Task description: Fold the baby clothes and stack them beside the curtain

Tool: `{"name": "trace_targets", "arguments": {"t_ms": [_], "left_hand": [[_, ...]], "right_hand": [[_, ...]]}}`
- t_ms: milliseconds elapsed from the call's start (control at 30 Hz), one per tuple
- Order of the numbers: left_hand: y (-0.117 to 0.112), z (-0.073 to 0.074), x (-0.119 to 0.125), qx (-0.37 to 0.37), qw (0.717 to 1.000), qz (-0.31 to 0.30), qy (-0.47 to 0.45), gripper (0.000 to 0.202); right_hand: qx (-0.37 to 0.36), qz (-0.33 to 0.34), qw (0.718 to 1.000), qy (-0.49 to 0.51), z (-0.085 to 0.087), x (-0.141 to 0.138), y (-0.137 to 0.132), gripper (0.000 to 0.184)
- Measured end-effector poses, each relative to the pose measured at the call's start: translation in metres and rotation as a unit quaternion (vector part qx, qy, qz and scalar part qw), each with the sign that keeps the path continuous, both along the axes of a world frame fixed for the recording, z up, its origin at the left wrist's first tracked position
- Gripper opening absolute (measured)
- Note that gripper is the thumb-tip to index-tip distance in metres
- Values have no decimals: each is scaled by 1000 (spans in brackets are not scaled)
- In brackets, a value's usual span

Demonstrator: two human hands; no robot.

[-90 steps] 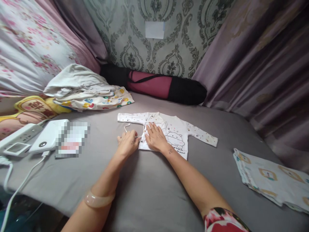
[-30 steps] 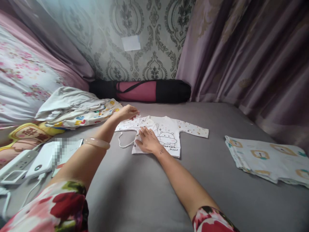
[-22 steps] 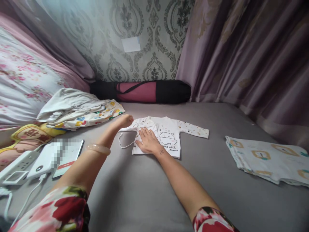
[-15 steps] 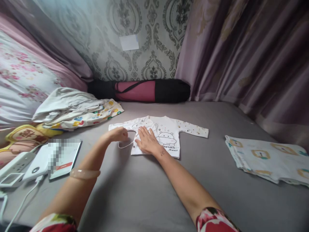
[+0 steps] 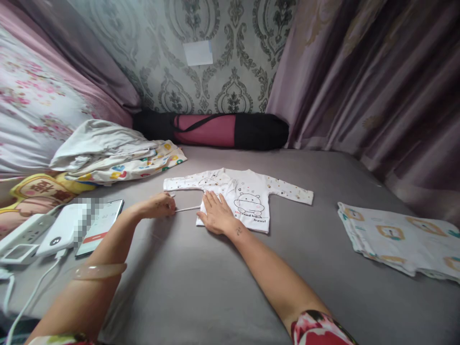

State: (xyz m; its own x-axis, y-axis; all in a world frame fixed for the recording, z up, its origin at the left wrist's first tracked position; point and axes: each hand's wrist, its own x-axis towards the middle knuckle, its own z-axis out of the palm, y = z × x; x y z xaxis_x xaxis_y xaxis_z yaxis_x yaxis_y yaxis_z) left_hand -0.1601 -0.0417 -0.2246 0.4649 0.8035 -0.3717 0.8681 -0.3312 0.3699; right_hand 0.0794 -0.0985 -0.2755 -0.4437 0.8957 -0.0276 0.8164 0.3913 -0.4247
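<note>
A small white baby shirt with a cartoon animal print lies flat on the grey bed sheet, sleeves spread out. My right hand lies flat on its lower left part, fingers stretched out. My left hand is to the left of the shirt, pinching the shirt's white tie string, which runs taut from the fingers to the garment.
A pile of pale and colourful cloths lies at the back left by a floral pillow. A rolled pink and black bag lies along the wall. Folded patterned cloth at right. Phone, power bank and power strip at left.
My left hand left the far sleeve, came back toward me and took the tie string, pulling it straight out to the left. My right hand stayed pressed on the shirt.
</note>
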Motion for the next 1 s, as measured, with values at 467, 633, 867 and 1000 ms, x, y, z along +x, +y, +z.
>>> {"name": "trace_targets", "arguments": {"t_ms": [467,633,867,1000], "left_hand": [[4,19,100,175,961,81,-196,30],[-5,6,139,222,955,73,-185,40],[-19,-51,183,265,961,-40,-71,52],[-29,-72,191,233,972,-42,-9,59]], "right_hand": [[-69,-82,992,72,28,64,21,66],[-50,-183,980,50,42,113,25,62],[-26,-261,964,-38,3,106,22,64],[-4,-269,961,-69,-10,100,21,65]]}}
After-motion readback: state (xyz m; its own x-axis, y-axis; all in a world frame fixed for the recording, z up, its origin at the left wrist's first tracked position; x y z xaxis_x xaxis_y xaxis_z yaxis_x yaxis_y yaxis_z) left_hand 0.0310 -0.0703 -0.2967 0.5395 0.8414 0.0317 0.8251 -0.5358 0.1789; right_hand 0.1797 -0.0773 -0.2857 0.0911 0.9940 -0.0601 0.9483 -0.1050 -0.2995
